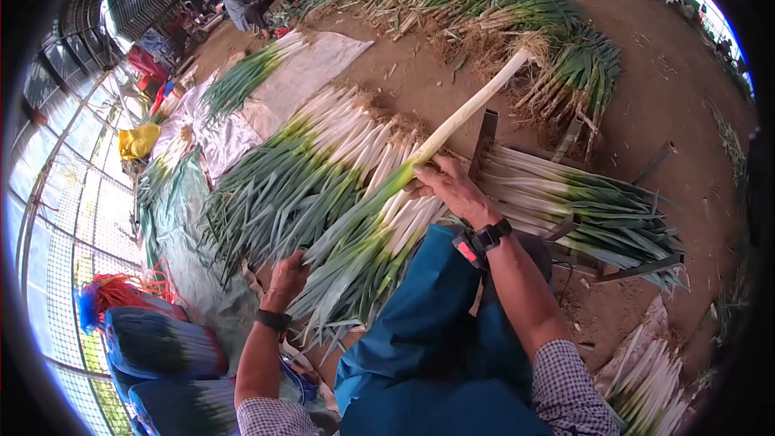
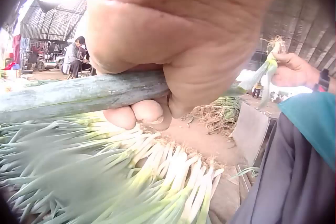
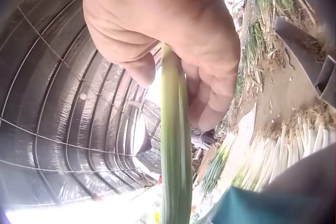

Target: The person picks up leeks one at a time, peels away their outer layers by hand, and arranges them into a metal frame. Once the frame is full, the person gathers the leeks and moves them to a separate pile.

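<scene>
Both hands hold one long leek [image 1: 420, 157] slantwise over the lap: right hand [image 1: 446, 186] curled round the stalk where white meets green, left hand [image 1: 286, 274] gripping the dark leaf end. Leek pile [image 1: 307, 169] on the ground just beyond, w/ more in a metal rack [image 1: 565, 230] at right.

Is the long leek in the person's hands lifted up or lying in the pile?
Lifted. The right hand grips the leek near its pale middle, the left hand grips its green leaves, and its root end slants above the pile.
</scene>
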Demonstrator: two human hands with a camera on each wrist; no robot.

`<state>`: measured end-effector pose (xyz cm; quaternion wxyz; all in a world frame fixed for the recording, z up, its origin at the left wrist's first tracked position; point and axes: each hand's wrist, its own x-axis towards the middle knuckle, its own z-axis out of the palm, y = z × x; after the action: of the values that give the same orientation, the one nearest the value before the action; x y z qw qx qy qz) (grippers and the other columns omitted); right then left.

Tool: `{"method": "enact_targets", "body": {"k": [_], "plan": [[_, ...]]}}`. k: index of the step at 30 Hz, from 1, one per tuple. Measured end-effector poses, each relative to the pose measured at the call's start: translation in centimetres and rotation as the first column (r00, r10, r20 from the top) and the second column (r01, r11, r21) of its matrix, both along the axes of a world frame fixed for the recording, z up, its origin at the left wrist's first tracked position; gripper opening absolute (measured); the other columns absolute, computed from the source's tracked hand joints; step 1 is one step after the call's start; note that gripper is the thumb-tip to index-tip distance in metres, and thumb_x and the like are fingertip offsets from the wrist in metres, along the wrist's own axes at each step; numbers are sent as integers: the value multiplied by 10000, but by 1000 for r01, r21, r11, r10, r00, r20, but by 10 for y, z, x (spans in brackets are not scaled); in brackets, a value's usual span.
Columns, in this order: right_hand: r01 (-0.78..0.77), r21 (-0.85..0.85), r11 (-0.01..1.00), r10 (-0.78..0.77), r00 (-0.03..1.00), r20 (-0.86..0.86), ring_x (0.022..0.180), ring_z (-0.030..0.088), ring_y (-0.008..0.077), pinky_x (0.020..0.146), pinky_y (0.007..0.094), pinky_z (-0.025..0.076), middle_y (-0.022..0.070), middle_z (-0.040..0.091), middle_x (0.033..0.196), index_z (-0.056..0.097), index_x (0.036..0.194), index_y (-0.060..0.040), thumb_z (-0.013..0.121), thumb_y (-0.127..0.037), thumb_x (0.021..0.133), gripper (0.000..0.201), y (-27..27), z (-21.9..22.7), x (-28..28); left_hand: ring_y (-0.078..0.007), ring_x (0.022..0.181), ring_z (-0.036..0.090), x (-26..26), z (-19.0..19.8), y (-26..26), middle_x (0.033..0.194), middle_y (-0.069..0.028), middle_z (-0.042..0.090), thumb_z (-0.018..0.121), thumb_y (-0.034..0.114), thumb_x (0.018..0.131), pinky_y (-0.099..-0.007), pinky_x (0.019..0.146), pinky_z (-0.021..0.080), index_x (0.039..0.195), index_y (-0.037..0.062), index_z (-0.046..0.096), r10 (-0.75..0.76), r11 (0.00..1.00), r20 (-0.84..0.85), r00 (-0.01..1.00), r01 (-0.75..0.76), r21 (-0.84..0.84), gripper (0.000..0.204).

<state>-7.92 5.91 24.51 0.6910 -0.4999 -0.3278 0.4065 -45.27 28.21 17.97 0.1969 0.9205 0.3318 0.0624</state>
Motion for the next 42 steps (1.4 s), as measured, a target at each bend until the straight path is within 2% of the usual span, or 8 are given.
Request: {"method": "enact_targets", "body": {"k": [5,10,13,15,17,24,35,42], "plan": [[-107,-14,994,106,993,-61,984,704,226,832,333,603,130,662,1132,554,1271,74,560,-192,1031,358,18,-3,-3,-478,847,644,-33,-21,-7,859,-264,671,677,224,922,-510,714,510,1086,19,636,82,990,-40,996,-86,-115,266],[-190,55,980,187,981,49,1288,565,282,1014,391,516,186,536,1427,395,1493,2,531,-173,1048,498,39,-13,-4,-420,799,673,-41,-36,-5,829,-236,685,677,234,917,-461,723,517,1130,25,636,177,927,-63,982,-188,-325,301],[-205,138,969,205,979,11,1393,467,314,1079,424,466,204,434,1538,318,1550,-24,525,-154,1050,557,52,-6,-1,-424,816,677,-47,-56,29,846,-239,694,706,241,893,-463,756,527,1182,27,622,330,898,-17,944,-319,-302,370],[-133,194,972,151,985,-85,1384,478,321,1073,408,472,222,453,1518,319,1546,-10,533,-133,1042,561,56,-9,4,-427,1127,594,-53,-73,49,1192,-234,630,744,199,829,-489,952,476,1357,35,527,332,940,-9,943,-330,86,594],[-8,160,987,22,996,-84,1200,623,292,958,406,544,198,590,1373,445,1457,2,555,-177,1041,466,49,-11,12,-428,1180,543,-42,-76,58,1274,-216,578,735,183,828,-490,966,461,1350,41,526,409,853,-49,911,-363,376,580],[271,-120,955,-253,957,143,764,656,137,683,286,534,95,721,928,652,1128,24,605,-191,1019,246,-17,17,37,-409,1073,598,71,-133,19,1111,-204,655,691,214,870,-496,928,480,1151,30,649,57,998,23,998,-57,-25,339],[299,-375,877,-106,884,455,739,648,118,681,276,539,57,682,855,644,1134,36,656,-103,975,211,-50,15,23,-318,1121,579,163,-244,-14,1122,-115,631,676,211,862,-468,929,417,1087,104,618,44,993,-262,964,-13,116,255],[300,-390,871,5,787,616,648,564,131,615,289,491,107,647,766,647,1078,35,691,-92,939,193,-38,13,20,-408,851,658,145,-186,45,944,-166,659,637,150,879,-548,709,500,988,98,574,-26,999,-40,999,27,33,137]]}}
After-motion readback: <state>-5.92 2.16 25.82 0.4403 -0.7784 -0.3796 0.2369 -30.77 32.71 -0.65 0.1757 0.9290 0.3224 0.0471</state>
